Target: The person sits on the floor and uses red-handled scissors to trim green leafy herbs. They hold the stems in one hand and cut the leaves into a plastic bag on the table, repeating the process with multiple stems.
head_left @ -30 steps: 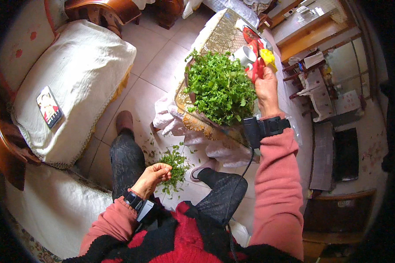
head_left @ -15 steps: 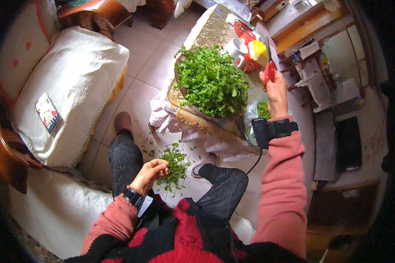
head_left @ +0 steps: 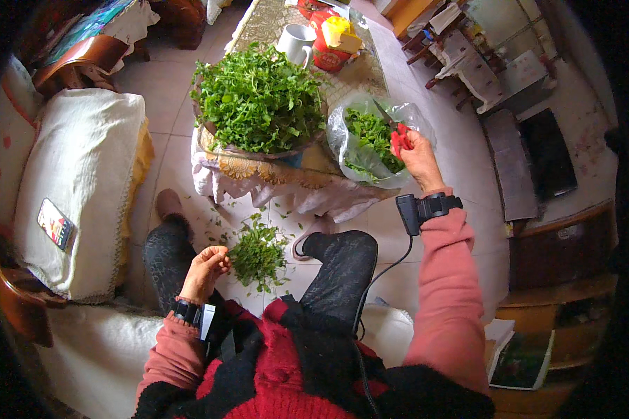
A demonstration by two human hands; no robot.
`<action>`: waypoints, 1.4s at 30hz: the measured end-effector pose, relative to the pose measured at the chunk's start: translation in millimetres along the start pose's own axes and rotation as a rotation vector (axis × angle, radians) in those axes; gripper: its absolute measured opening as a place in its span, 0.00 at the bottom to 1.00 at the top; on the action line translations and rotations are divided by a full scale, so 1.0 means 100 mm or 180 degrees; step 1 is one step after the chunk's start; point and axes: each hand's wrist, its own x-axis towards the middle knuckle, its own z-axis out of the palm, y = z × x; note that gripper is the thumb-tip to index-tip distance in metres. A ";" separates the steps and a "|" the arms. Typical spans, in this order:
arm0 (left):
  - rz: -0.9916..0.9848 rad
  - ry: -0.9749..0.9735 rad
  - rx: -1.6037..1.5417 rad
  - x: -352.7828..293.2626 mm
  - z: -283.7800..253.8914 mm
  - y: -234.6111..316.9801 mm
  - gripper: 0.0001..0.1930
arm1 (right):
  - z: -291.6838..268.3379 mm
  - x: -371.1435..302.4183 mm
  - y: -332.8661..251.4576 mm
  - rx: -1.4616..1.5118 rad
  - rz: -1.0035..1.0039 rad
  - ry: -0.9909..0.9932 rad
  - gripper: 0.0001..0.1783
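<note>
My right hand (head_left: 421,162) grips red-handled scissors (head_left: 400,139) above a clear plastic bag (head_left: 414,115). The blades point away over cut greens (head_left: 370,136) inside this bag, on the table's near right corner. Low on the left, my left hand (head_left: 206,271) is closed in a pinch; whatever its fingertips hold, if anything, is too small to make out. Just beyond those fingers a loose pile of leafy stems (head_left: 257,255) lies on the floor between my feet. A big heap of leafy greens (head_left: 262,98) fills a container on the table, left of the bag.
Behind the heap stand a white mug (head_left: 297,43) and a red packet (head_left: 328,52) with yellow on top. A lace-edged cloth (head_left: 237,178) hangs from the table. On the white-covered seat at left lies a phone (head_left: 54,222). A black cable (head_left: 388,269) runs from my right wrist.
The view has shifted, bringing the plastic bag fully into sight. My right hand has brought the scissors nearer, from beside the red packet to over the bag. My left hand keeps its pinch.
</note>
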 end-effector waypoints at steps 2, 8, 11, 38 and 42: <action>0.0079 0.0018 0.0035 -0.01 0.01 0.00 0.05 | 0.06 -0.01 0.03 -0.0385 -0.0175 -0.0223 0.08; 0.0111 0.0029 0.0053 0.00 0.04 0.00 0.06 | 0.07 -0.21 0.13 -0.0898 -0.0306 -0.0550 0.08; 0.0075 -0.0020 0.0092 0.01 0.05 0.00 0.06 | 0.18 -0.26 0.27 -0.1365 -0.0276 -0.0251 0.16; 0.0954 -0.0575 0.0340 -0.51 0.84 0.47 0.11 | 0.39 -1.05 -0.49 0.2655 0.0065 -0.0472 0.09; 0.1306 -0.1056 0.0793 -0.78 1.22 0.66 0.14 | 0.78 -1.41 -0.65 0.2295 0.0341 -0.1144 0.12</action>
